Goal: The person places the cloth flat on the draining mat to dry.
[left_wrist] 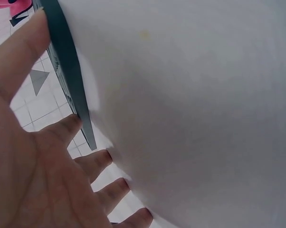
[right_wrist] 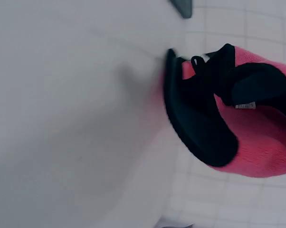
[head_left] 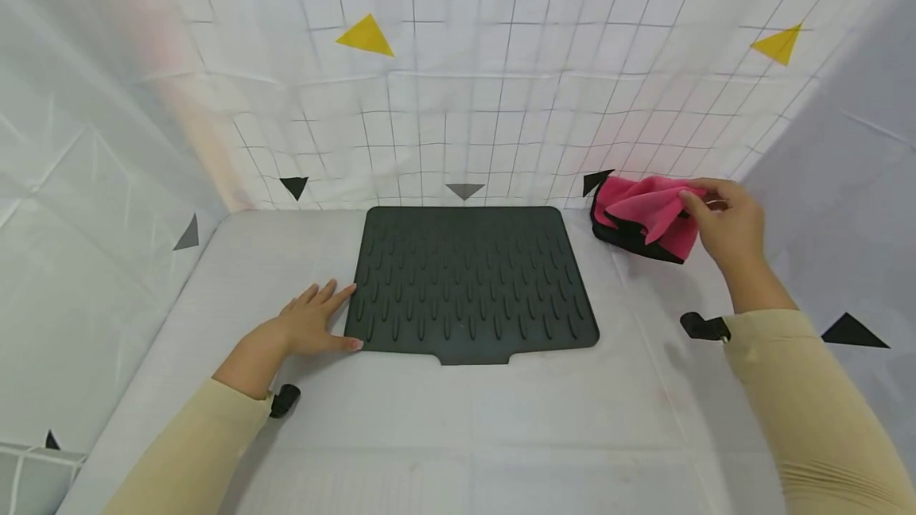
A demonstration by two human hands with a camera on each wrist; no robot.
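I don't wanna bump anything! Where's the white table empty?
Bare table: in front of the dark mat between both sleeves, and left of the mat beyond the left fingers. Crowded: the mat's left edge, where those fingers touch, and back right, where the right fingers hold pink cloth.

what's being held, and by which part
The right hand pinches the pink cloth by its upper right side; the left hand only touches the dark mat.
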